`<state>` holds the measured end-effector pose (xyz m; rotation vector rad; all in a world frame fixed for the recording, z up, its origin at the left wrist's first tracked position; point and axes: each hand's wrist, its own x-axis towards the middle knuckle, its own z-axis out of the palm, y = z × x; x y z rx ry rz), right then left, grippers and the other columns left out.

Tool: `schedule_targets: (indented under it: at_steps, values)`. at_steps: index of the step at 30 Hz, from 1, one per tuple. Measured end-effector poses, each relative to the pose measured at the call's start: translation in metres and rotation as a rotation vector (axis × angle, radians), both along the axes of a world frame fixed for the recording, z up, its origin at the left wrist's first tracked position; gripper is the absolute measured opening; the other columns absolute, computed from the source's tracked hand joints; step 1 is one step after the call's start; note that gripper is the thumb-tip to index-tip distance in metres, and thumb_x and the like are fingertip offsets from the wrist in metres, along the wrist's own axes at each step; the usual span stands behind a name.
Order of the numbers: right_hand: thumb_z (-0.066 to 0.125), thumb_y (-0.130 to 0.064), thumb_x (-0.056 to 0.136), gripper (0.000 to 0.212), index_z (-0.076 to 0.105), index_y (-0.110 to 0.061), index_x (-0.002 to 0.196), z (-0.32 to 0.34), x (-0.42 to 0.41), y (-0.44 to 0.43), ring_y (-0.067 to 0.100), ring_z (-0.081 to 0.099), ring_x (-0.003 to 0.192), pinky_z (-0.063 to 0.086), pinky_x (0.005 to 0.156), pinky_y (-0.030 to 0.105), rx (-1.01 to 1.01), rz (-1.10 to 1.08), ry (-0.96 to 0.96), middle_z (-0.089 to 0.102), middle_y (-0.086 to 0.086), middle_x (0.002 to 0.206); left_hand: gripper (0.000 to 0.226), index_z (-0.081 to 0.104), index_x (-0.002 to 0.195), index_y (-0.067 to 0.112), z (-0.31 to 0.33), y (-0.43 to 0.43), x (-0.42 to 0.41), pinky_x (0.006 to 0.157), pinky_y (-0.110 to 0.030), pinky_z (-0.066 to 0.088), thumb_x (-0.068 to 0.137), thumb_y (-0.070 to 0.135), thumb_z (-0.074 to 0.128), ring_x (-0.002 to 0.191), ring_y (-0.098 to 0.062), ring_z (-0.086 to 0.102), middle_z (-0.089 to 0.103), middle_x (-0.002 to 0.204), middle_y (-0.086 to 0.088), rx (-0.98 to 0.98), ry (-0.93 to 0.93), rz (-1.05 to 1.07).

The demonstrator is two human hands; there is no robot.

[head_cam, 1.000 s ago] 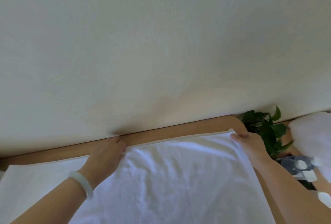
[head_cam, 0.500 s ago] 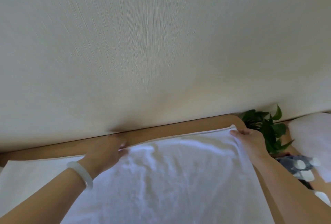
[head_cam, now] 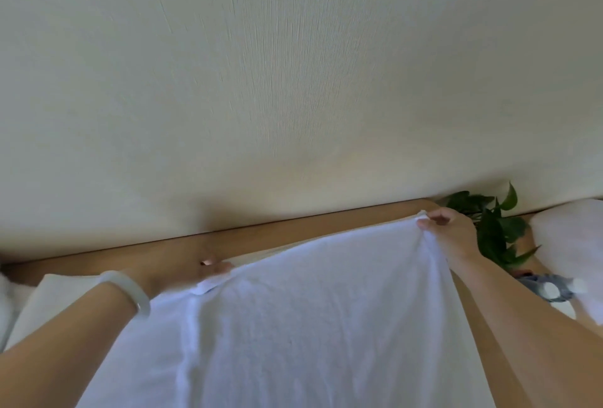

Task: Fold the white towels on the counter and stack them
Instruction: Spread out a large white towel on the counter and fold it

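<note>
A large white towel (head_cam: 293, 316) is spread over the wooden counter (head_cam: 261, 234) and fills the lower middle of the view. My left hand (head_cam: 182, 274), with a pale bangle on its wrist, pinches the towel's far left corner low over the counter. The far right corner is gripped by my right hand (head_cam: 450, 231), which holds it lifted off the counter, so the far edge sags between the two hands. Another white cloth (head_cam: 49, 296) lies flat at the left, partly under my left arm.
A plain cream wall (head_cam: 293, 81) rises right behind the counter. A green leafy plant (head_cam: 489, 228) stands off the counter's right end. Beside it lie a white pillow-like bundle (head_cam: 571, 244) and a grey and white soft object (head_cam: 548, 288).
Both hands have closed on the towel's far corners and pulled them up and toward me. The far edge, flat near the wall before, now hangs lifted, and more bare counter shows behind it.
</note>
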<state>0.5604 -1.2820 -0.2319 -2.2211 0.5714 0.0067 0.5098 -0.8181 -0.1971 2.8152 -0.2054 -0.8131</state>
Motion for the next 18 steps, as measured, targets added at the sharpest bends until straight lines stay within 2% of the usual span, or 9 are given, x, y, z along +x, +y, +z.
schedule_targets:
  at_steps: [3,5,8,9,11,12,14,15,18]
  values:
    - [0.074,-0.011,0.083,0.028,0.064,-0.010,0.109,0.005,0.000,-0.003,0.023,0.058,0.100,0.048,0.090,0.037,0.017,-0.021,0.005,0.062,0.002,0.105,0.042,0.054,0.079,0.015,0.004,0.014,-0.004,0.067,-0.027,0.042,0.088,0.056,0.052,0.068,-0.010,0.046,0.055,0.077,0.001,0.010,0.074,-0.034]
    - [0.074,-0.010,0.083,0.036,0.062,-0.007,0.117,0.009,0.005,-0.004,0.022,0.057,0.103,0.047,0.094,0.039,0.000,-0.014,0.000,0.060,0.003,0.110,0.036,0.052,0.079,0.016,0.003,0.026,-0.005,0.073,-0.029,0.044,0.093,0.049,0.052,0.074,-0.010,0.051,0.060,0.085,0.001,0.057,0.056,-0.085]
    - [0.073,-0.013,0.084,0.015,0.068,-0.004,0.096,0.002,0.016,0.001,0.030,0.063,0.091,0.047,0.080,0.036,-0.020,0.015,-0.038,0.067,0.012,0.094,0.012,0.057,0.090,0.021,-0.013,0.040,-0.005,0.078,-0.036,0.049,0.098,0.028,0.052,0.086,-0.023,0.062,0.063,0.096,-0.005,0.153,-0.213,-0.049]
    - [0.072,-0.017,0.086,0.014,0.066,-0.006,0.091,-0.002,0.020,0.006,0.030,0.062,0.088,0.044,0.075,0.033,-0.042,0.010,-0.045,0.067,0.012,0.090,0.005,0.059,0.089,0.014,-0.023,0.042,-0.006,0.071,-0.039,0.053,0.093,0.018,0.060,0.081,-0.031,0.064,0.064,0.091,-0.011,0.173,-0.366,-0.047]
    - [0.064,-0.037,0.091,0.023,0.060,-0.015,0.089,-0.014,0.023,0.016,0.029,0.061,0.083,0.044,0.072,0.034,-0.099,0.025,-0.029,0.065,0.008,0.087,0.014,0.060,0.080,0.005,-0.042,0.038,-0.012,0.054,-0.042,0.054,0.078,0.002,0.074,0.066,-0.038,0.063,0.062,0.076,-0.017,0.238,-0.529,-0.009]
    - [0.057,-0.047,0.092,0.029,0.056,-0.018,0.089,-0.019,0.021,0.020,0.029,0.060,0.082,0.048,0.073,0.036,-0.189,0.050,-0.015,0.064,0.006,0.086,0.014,0.059,0.079,0.002,-0.049,0.034,-0.015,0.054,-0.043,0.052,0.078,0.000,0.073,0.065,-0.039,0.062,0.060,0.074,-0.019,0.251,-0.584,0.039]
    - [0.046,-0.055,0.094,0.037,0.052,-0.019,0.090,-0.023,0.018,0.024,0.031,0.059,0.080,0.051,0.075,0.040,-0.406,0.100,-0.037,0.063,0.008,0.086,0.007,0.056,0.084,0.000,-0.058,0.027,-0.023,0.061,-0.049,0.047,0.086,0.006,0.056,0.074,-0.042,0.059,0.056,0.081,-0.022,0.278,-0.698,0.127]
    - [0.044,-0.055,0.095,0.038,0.051,-0.018,0.091,-0.024,0.018,0.023,0.031,0.059,0.080,0.051,0.075,0.040,-0.433,0.124,-0.048,0.063,0.009,0.086,0.013,0.054,0.088,-0.001,-0.060,0.022,-0.027,0.065,-0.051,0.044,0.086,0.011,0.048,0.080,-0.043,0.056,0.054,0.086,-0.024,0.288,-0.741,0.171]
    - [0.051,-0.049,0.093,0.034,0.051,-0.015,0.095,-0.013,0.024,0.022,0.029,0.059,0.081,0.046,0.072,0.036,-0.342,0.202,0.032,0.062,0.006,0.085,0.023,0.052,0.104,-0.006,-0.050,-0.009,-0.045,0.082,-0.057,0.036,0.084,0.004,0.050,0.096,-0.045,0.047,0.049,0.104,-0.030,0.268,-0.777,0.338]
